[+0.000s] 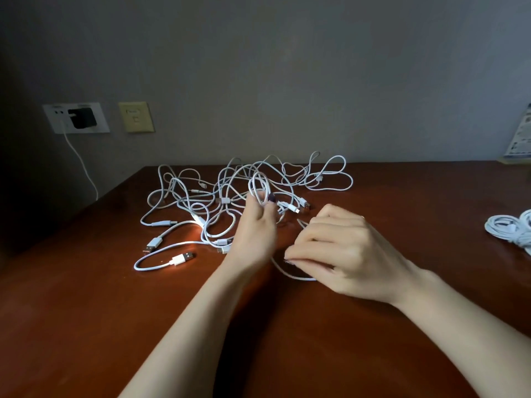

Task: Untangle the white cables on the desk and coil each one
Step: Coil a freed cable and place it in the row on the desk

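A: Hands?
B: Our left hand (254, 229), raised mid-frame, pinches a small white cable loop (258, 185); our right hand (342, 254), knuckles up, pinches a white strand (288, 274).
A: Tangled white cables (221, 193)?
B: Behind, on our reddish-brown wooden desk (86, 311).

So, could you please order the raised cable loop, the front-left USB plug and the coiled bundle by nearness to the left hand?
1. Cable loop, held by the left hand.
2. USB plug, lying front left.
3. Coiled bundle, far right edge.
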The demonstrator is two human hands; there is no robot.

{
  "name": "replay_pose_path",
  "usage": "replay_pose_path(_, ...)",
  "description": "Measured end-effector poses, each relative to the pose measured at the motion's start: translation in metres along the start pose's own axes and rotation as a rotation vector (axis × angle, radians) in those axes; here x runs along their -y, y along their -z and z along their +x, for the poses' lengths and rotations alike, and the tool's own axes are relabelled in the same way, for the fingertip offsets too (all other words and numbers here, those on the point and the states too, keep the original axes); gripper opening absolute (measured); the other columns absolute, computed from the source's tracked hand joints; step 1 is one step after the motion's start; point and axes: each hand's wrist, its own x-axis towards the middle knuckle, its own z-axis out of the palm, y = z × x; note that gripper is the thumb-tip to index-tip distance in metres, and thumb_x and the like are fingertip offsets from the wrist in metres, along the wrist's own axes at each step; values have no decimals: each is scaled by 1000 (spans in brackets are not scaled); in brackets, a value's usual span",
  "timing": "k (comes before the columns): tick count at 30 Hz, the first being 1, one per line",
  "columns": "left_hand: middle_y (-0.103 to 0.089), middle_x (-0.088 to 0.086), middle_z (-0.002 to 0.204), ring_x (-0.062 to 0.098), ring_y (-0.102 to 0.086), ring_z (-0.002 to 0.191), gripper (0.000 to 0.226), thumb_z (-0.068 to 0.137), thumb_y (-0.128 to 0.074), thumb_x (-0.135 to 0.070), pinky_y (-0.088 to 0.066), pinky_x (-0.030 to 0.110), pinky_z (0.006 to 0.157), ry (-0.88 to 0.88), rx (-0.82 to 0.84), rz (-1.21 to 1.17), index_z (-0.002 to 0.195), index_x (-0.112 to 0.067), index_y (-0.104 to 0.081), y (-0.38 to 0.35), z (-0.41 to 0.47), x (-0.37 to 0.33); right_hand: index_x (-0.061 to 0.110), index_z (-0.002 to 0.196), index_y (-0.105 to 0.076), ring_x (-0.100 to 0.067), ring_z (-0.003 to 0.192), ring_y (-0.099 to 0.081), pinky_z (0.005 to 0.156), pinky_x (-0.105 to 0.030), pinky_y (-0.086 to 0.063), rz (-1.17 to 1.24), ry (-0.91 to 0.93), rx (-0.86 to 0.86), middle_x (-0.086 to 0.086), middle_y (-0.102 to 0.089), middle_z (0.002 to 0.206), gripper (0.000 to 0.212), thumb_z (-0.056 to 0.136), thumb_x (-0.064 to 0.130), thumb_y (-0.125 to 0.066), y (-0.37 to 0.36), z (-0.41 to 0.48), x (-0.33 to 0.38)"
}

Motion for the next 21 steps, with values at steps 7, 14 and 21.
replay_pose_path(7,-33,-8,47,4,-25,37,35,102,-35,-12,-18,15,36,172,-15,-490,68,-17,-34,14,7,-17,20,96,-72,-8,85,-59,89,-23,-42,-20,-330,300,10,-68,88,39,82,50,-52,0,-18,-17)
replay_pose_path(14,-36,-4,59,6,-32,45,19,100,-32,-8,-31,23,45,9,-198,-97,83,-15,-36,24,12,-1,21,73,-64,-4,62,-39,71,-18,-31,74,-408,155,13,-40,60,23,80,43,-59,3,-19,-23)
replay_pose_path(21,-44,-6,82,-7,-46,71,25,103,-26,-31,-38,11,75,-69,279,211,87,-19,-40,-1,-7,-5,8,71,-66,-11,59,-39,65,-14,-33,182,-336,-148,4,-41,57,19,81,25,-65,5,-1,-6)
